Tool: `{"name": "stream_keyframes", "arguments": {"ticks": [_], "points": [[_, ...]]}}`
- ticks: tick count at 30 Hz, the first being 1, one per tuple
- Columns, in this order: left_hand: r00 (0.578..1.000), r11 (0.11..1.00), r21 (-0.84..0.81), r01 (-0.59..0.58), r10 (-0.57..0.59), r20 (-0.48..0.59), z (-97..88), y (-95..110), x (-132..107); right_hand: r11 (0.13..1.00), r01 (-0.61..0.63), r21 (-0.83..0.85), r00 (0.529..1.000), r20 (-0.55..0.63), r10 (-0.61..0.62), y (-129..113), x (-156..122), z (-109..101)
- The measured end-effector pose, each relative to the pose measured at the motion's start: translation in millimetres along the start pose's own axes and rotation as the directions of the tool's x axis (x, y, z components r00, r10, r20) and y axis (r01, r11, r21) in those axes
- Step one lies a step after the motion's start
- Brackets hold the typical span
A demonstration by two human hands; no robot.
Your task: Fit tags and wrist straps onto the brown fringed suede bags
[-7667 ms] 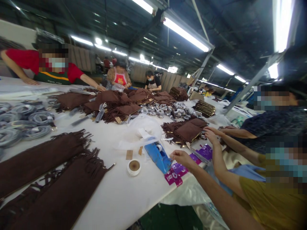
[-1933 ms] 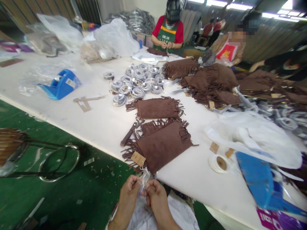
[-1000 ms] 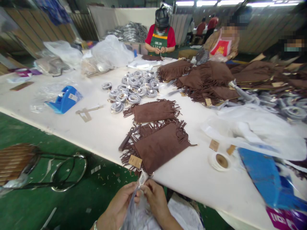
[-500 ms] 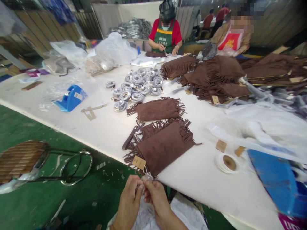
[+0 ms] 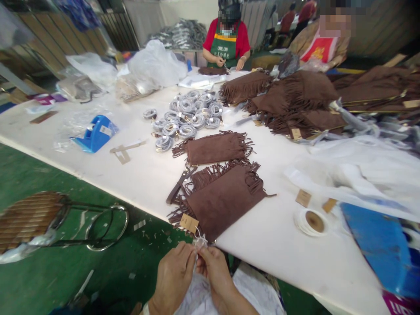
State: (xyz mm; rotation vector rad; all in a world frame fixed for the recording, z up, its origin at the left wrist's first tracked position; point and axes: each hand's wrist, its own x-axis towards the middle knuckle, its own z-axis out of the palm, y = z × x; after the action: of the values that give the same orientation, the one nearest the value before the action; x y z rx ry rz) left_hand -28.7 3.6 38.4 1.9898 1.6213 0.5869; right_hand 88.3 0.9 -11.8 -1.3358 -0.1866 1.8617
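Note:
Just off the table's front edge, my left hand [image 5: 175, 273] and my right hand [image 5: 213, 267] meet fingertip to fingertip. Both are closed in a pinch on a white string [image 5: 200, 237], whose far end runs to a tan cardboard tag [image 5: 189, 223]. Fingers hide most of what lies between them, including a whitish, translucent bit. The tag rests at the lower left corner of a brown fringed suede bag [image 5: 226, 197]. A dark wrist strap [image 5: 179, 186] lies beside that bag, and a second brown fringed bag [image 5: 216, 148] lies behind it.
Coiled grey straps [image 5: 187, 116] are heaped mid-table, with a blue tape dispenser [image 5: 96, 134] to their left. Brown bags [image 5: 295, 96] pile up at the back right. A white roll [image 5: 310, 222] and a blue bin [image 5: 374, 245] stand right. Across the table a co-worker [image 5: 226, 41] handles another bag.
My left hand has shifted slightly left and its back has turned more toward me. Both hands keep their pinch on the string. The bags lie as before.

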Motion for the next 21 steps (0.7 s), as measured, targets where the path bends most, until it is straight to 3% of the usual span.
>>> {"name": "stream_keyframes", "arguments": {"ticks": [3, 5, 9, 21], "points": [[1.000, 1.000, 0.024, 0.014, -0.014, 0.003, -1.3, 4, 2, 0.999, -0.020, 0.028, 1.000, -0.016, 0.021, 0, 1, 0], [0.992, 0.993, -0.014, 0.119, -0.119, 0.037, -1.7, 5, 5, 0.999, -0.034, 0.032, 0.999, -0.038, 0.035, 1, 1, 0], [0.936, 0.938, -0.084, 0.336, -0.323, 0.141, -2.0, 3, 12, 0.998, -0.049, 0.026, 0.996, -0.072, 0.050, 1, -1, 2], [0.862, 0.834, -0.262, 0.486, -0.407, 0.303, 1.0, -15, 26, 0.997, -0.052, 0.061, 0.988, -0.144, 0.060, 19, 13, 0]]}}
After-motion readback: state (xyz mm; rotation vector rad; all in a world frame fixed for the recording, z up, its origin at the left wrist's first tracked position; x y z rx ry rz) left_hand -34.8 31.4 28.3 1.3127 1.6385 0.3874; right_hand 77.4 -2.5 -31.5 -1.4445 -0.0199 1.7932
